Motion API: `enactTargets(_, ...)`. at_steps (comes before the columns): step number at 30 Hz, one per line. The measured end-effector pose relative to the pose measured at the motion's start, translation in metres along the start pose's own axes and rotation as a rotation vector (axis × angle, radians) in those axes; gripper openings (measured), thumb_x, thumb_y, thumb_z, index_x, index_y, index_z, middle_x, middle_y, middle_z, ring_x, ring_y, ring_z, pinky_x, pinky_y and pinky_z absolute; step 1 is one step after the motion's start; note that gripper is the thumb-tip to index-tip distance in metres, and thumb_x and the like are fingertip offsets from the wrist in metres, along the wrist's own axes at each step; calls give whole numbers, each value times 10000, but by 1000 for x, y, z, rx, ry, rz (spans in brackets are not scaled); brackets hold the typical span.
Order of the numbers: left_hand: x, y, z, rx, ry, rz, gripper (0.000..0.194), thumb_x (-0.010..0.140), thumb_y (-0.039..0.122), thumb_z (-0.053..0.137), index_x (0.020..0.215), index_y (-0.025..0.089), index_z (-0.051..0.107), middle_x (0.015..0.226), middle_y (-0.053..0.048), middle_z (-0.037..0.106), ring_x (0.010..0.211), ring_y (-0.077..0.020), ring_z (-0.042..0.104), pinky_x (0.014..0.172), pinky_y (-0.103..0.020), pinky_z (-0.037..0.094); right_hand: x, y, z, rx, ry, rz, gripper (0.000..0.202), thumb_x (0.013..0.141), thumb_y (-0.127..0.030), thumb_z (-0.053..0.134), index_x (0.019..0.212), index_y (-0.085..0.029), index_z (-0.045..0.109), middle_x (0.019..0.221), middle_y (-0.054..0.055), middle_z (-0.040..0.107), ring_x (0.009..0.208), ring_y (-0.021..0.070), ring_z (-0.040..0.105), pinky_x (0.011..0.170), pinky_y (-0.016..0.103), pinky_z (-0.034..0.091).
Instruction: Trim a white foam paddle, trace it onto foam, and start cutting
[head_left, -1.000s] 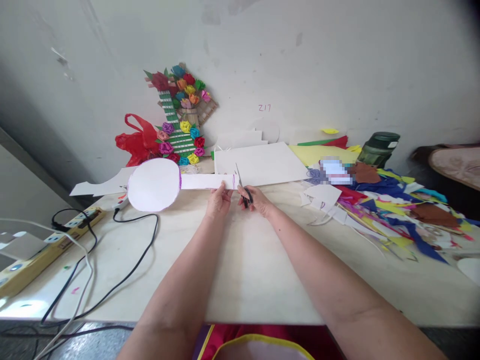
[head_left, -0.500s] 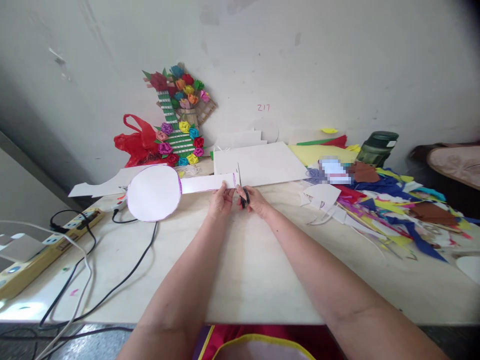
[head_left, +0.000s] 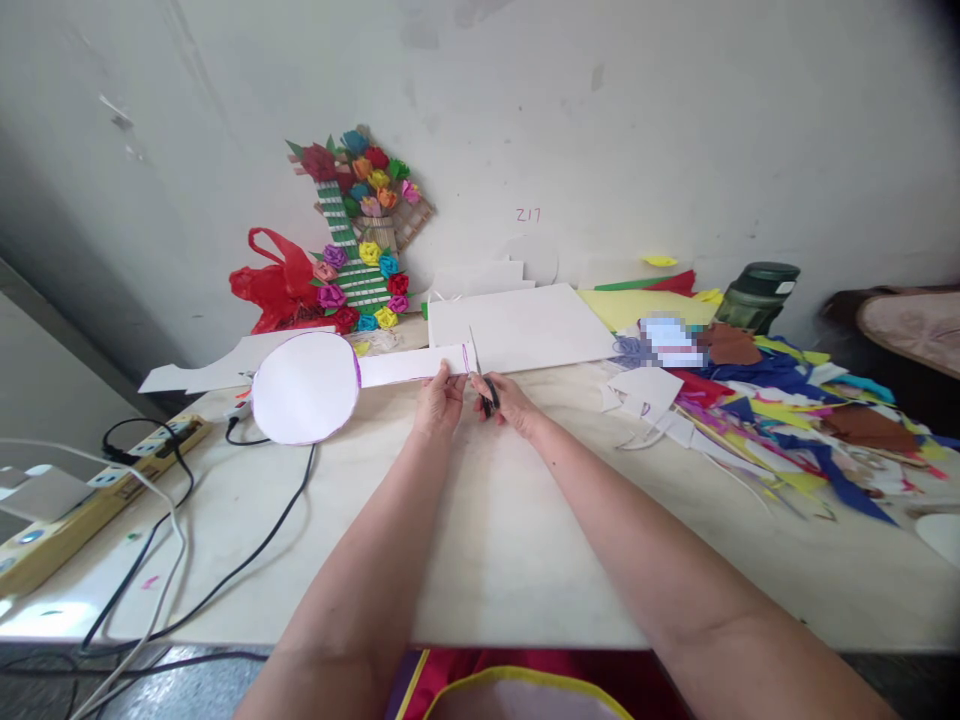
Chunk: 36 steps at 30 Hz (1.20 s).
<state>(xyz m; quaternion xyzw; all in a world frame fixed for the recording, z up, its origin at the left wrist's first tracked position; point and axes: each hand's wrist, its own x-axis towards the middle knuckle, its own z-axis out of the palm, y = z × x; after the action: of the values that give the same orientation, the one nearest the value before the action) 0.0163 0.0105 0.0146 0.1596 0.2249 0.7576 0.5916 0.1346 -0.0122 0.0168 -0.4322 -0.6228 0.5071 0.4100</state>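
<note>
Your left fingers (head_left: 443, 376) pinch the white paddle-shaped cutout (head_left: 307, 390); your right fingers (head_left: 507, 392) grip the black-handled scissors (head_left: 491, 397). Left of your fingers, the cutout's round end sits lower than before, but its purple-marked tip seems well placed beside the blades.

Both of the person's arms reach forward, bare as far as they show, and slant inward from the lower edge. The left forearm (head_left: 375, 530) leans rightward; the right forearm (head_left: 637, 530) runs leftward on a flatter diagonal (a small dark spot (head_left: 554, 463) marks it near the wrist). The left hand (head_left: 441, 402) is closed in a pinch, thumb (head_left: 444, 370) uppermost and pointing forward. Just beside it, the right hand (head_left: 511, 402) grips with curled fingers.
</note>
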Motion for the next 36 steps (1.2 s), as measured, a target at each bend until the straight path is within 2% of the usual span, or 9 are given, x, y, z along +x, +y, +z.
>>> enactTargets(6, 0, -2, 0, -26, -40, 6, 127, 773, 38, 491, 791, 159, 526, 766, -29, 657, 734, -119, 630, 694, -239, 517, 1, 3, 5, 18, 35, -23, 403, 706, -572, 487, 786, -177, 479, 550, -28, 529, 413, 85, 503, 293, 158, 241)
enactTargets(10, -1, -3, 1, -52, -27, 8, 126, 768, 28, 493, 763, 152, 514, 732, -19, 649, 701, -106, 627, 688, -228, 515, 2, 3, 5, 30, 39, -64, 379, 700, -555, 507, 750, -182, 466, 513, -38, 507, 386, 88, 482, 286, 165, 231)
enactTargets(17, -1, -1, 3, -12, 10, -2, 122, 771, 34, 493, 760, 152, 520, 771, -30, 658, 759, -121, 630, 745, -251, 503, 5, 5, 5, 53, 48, -87, 304, 701, -478, 545, 712, -187, 459, 445, -66, 457, 361, 72, 436, 348, 176, 315)
enactTargets(25, 4, -3, 2, -4, -14, 37, 133, 773, 26, 485, 814, 149, 515, 770, -29, 660, 761, -126, 632, 774, -287, 498, 12, 13, 9, 105, 144, -92, 305, 646, -450, 599, 733, -181, 485, 428, -80, 431, 332, 70, 406, 350, 197, 341)
enactTargets(32, 1, -1, 2, 51, -52, 1, 84, 759, 57, 518, 737, 136, 536, 681, -22, 648, 624, -109, 621, 685, -244, 505, 5, 6, 8, 100, 90, -46, 366, 673, -528, 547, 778, -181, 499, 542, -26, 536, 412, 90, 502, 297, 163, 243)
enactTargets(36, 1, -2, 0, 92, -95, 1, 76, 738, 53, 538, 741, 127, 554, 691, -26, 653, 621, -113, 620, 663, -237, 501, 7, 5, 7, 203, 160, -41, 405, 607, -491, 627, 828, -178, 494, 636, -4, 595, 462, 87, 530, 309, 146, 258)
